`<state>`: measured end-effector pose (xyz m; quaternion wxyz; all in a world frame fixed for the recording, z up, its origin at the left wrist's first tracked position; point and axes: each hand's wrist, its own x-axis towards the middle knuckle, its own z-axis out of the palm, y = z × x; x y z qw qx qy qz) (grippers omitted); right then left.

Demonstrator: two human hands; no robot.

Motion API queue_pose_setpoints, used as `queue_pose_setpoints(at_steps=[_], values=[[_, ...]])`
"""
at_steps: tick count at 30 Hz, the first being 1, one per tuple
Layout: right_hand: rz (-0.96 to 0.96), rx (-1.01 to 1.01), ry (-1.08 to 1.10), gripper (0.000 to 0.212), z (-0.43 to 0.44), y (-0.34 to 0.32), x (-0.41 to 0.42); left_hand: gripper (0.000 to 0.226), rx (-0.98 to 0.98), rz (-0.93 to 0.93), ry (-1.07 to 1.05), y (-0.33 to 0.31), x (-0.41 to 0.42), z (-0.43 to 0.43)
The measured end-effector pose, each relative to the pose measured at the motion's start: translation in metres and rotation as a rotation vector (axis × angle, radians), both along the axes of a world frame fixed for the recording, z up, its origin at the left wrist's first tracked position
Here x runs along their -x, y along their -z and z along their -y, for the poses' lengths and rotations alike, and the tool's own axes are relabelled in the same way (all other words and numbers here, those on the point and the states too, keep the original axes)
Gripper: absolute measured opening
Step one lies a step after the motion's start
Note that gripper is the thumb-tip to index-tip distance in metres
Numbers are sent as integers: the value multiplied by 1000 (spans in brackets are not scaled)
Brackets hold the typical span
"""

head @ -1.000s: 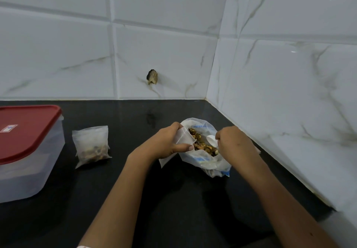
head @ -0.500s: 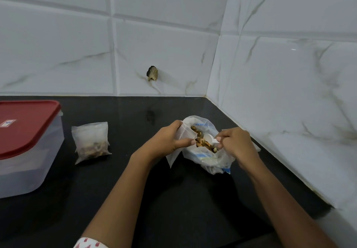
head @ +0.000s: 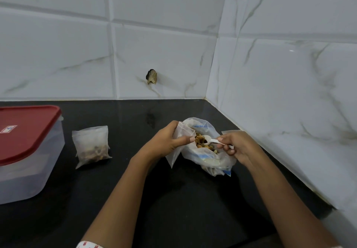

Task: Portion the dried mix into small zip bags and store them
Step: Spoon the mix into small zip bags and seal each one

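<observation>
A large clear bag (head: pixel 207 158) of dried mix (head: pixel 201 142) lies open on the black counter (head: pixel 173 199) near the wall corner. My left hand (head: pixel 166 141) grips a small empty zip bag (head: pixel 178 147) at the large bag's left edge. My right hand (head: pixel 238 147) pinches the handle of a small white plastic spoon (head: pixel 211 139), its bowl resting on the mix. A filled small zip bag (head: pixel 90 145) stands further left on the counter.
A clear plastic container with a red lid (head: pixel 25 132) sits at the left edge. White marble-look tiled walls (head: pixel 289 93) close the counter at the back and right. A brown chipped spot (head: pixel 151 77) marks the back wall.
My right hand has drawn back to the right, and the white spoon now shows fully over the mix. My left hand keeps its grip on the small bag.
</observation>
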<state>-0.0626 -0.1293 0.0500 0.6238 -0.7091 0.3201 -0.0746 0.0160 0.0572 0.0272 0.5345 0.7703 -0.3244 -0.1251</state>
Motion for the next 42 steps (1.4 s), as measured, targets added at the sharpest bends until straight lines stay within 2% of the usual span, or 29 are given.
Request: queue_pose_setpoints(at_steps=[4, 10, 17, 22, 26, 29, 33, 36, 39, 40, 42], values=[[81, -107, 5, 14, 6, -3, 5, 49, -43, 75, -14, -2, -2, 0], [177, -161, -25, 16, 4, -18, 15, 74, -71, 139, -30, -2, -5, 4], [225, -132, -132, 15, -14, -36, 18, 70, -31, 122, -17, -3, -2, 5], [200, 118, -194, 16, -38, -31, 11, 61, 5, 113, -8, -5, 2, 5], [261, 570, -261, 17, -51, -25, 10, 59, 25, 82, -21, -3, 5, 8], [360, 865, -292, 21, -56, -22, 13, 55, 18, 143, -97, 1, 3, 11], [528, 1348, -329, 24, -55, -18, 16, 53, 79, 98, -115, 1, 1, 11], [643, 1557, -336, 29, -49, -15, 16, 51, 133, 56, -102, 0, 2, 10], [629, 1606, -383, 29, -44, -13, 17, 48, 150, 52, -104, -1, 5, 11], [614, 1525, -362, 28, -44, -15, 18, 47, 151, 53, -110, -1, 6, 11], [596, 1194, -233, 25, -44, -22, 21, 48, 135, 54, -129, -1, 6, 13]])
